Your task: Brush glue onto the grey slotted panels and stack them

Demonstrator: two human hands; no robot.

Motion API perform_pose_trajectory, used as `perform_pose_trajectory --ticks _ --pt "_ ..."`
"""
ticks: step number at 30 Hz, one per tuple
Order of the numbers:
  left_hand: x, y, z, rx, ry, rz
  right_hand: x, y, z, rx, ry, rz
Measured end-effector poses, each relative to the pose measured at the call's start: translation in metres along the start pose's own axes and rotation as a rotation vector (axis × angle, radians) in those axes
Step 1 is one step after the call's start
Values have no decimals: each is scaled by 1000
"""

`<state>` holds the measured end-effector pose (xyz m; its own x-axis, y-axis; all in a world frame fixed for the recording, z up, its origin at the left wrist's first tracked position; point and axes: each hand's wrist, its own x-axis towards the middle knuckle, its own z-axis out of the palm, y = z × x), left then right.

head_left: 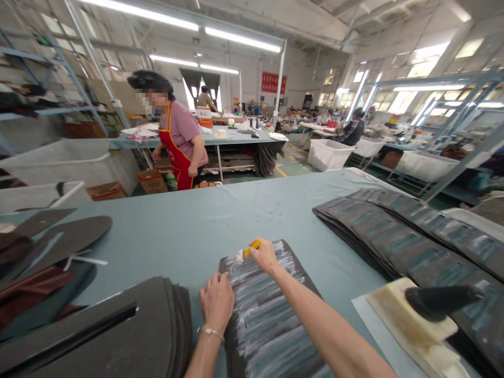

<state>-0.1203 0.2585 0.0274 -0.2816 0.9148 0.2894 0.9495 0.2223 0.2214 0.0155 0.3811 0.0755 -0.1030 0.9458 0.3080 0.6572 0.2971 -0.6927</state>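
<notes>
My right hand (264, 255) is closed around a yellow-handled brush (247, 252), its pale bristles touching the far part of a dark grey panel (271, 320). Whitish, wet-looking streaks run across that panel. On the panel's left edge rests my left hand (217, 299), fingers lying on the surface and holding nothing. Left of it sits a stack of dark rounded panels (134, 331), the top one with a long slot. To the right lie overlapping dark panels (425, 236) with similar streaks. A cream-coloured block-like container (409, 310) with a black cylindrical piece stands near my right forearm.
The blue-green table (177, 226) stretches ahead. Dark and brown cut pieces (47, 257) lie at its left. Beyond the far edge, a person in a red apron (183, 142) stands near another table (236, 137). White bins (328, 152) and more people are further back.
</notes>
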Motion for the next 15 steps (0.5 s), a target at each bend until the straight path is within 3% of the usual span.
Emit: perform_pose_trajectory --ticks 4,7,11,15 --pt "-1 -1 1 -49 12 4 17 53 -76 -171 188 151" --pt "-2 -1 -3 -156 -36 -51 7 67 -119 -237 242 110" --pt "-31 -4 -8 -425 -52 -170 -52 63 -147 -234 243 -45" --pt "-112 -10 -16 -593 -74 -308 -148 72 -186 -282 116 -151"
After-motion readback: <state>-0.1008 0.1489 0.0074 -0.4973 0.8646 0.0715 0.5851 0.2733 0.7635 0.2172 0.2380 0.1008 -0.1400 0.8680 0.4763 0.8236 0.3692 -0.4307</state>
